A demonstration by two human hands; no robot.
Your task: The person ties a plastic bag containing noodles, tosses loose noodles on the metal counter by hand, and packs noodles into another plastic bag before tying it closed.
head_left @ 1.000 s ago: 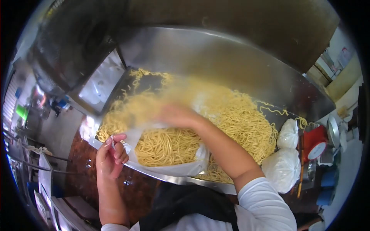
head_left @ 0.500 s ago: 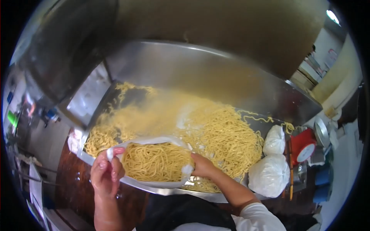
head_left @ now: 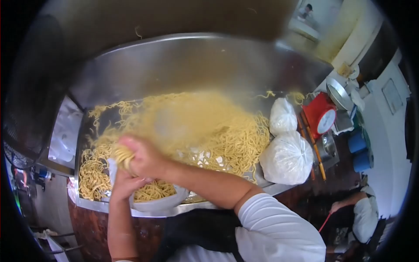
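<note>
Yellow noodles (head_left: 235,139) lie spread over a metal tray (head_left: 161,213), with a steamy blur over the middle. A white bag (head_left: 163,203) of noodles sits at the tray's front edge, its mouth open. My right hand (head_left: 146,157) is closed on a bunch of noodles (head_left: 123,156) above the bag's left end. My left hand (head_left: 124,184) is just below it, at the bag's left side, its fingers largely hidden behind my right hand and the noodles.
Two filled white bags (head_left: 287,158) (head_left: 283,115) stand at the tray's right end. Beyond them are wooden sticks (head_left: 315,146), a red scale (head_left: 317,114) and blue containers (head_left: 361,161). Another person's arm (head_left: 349,201) shows at the lower right. A fan (head_left: 19,148) is at the left.
My right hand has moved left from the bag's right end and now holds noodles. The view has turned to the right, and another person has come into view at the lower right.
</note>
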